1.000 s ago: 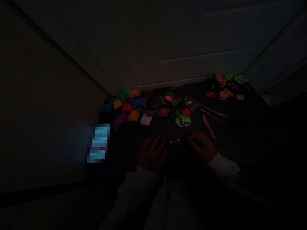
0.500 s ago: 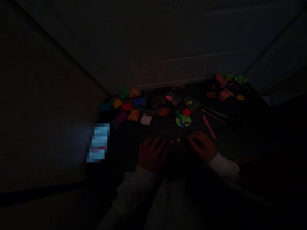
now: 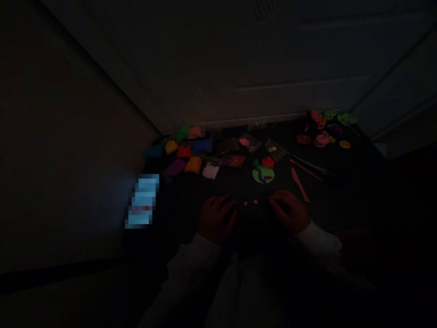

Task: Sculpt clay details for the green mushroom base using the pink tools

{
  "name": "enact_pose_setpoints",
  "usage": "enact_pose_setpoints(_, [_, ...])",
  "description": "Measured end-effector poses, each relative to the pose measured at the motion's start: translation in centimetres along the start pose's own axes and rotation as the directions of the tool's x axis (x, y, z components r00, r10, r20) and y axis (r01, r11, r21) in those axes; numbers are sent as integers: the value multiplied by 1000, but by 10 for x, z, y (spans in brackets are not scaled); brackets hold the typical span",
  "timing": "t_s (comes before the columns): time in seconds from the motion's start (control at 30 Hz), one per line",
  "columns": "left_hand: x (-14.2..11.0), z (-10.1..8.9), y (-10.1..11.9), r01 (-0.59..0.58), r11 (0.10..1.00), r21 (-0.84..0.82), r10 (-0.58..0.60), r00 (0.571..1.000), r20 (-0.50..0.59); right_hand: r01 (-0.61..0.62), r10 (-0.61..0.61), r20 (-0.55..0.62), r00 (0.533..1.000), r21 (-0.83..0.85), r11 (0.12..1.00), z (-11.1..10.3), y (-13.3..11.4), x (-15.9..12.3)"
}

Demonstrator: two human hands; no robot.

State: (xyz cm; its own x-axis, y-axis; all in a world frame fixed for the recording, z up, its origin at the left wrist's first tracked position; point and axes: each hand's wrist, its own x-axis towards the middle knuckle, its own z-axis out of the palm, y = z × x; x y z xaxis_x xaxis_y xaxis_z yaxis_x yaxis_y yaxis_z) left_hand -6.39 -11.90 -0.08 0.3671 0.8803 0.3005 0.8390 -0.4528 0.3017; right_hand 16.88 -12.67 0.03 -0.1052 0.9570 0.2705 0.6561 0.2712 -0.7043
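Observation:
The scene is very dark. My left hand [image 3: 218, 219] rests on the dark table, open, with its fingers apart and bent downward. Two small pink clay pieces [image 3: 256, 202] lie in the gap between my hands. A faint third pink spot shows by my left fingertips. My right hand [image 3: 290, 212] is just right of these pieces, fingers loosely curved and thumb apart, with nothing visible in it. Beyond the hands lies a round green clay disc [image 3: 258, 177] bearing blue, red and dark green shapes. A pink plastic clay knife [image 3: 300, 185] lies beyond my right hand.
Several colored clay packets [image 3: 193, 165] lie at the back left. A lit, pixelated screen [image 3: 143, 200] stands at the left edge. Scissors [image 3: 312, 164] and a thin pink stick [image 3: 306, 170] lie right. Finished clay figures [image 3: 321, 140] sit back right, near a white panel [image 3: 273, 64].
The view has shifted slightly, so the things appear a little farther right and mostly lower. Both hands keep nearly the same place and pose on the table.

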Motion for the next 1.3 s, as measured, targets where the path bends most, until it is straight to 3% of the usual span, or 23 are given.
enact_pose_setpoints(0.27, [1,-3,2,10,1000,17,-9,998,-56,-7,7,-3,1000,5,1000,0,-1,0])
enact_pose_setpoints(0.53, [-2,-6,9,-17,992,128,23,999,-47,-4,4,8,1000,9,1000,-1,0,0])
enact_pose_setpoints(1.3, [-1,-4,9,-43,986,163,46,999,-15,-9,8,13,1000,12,1000,-1,0,0])
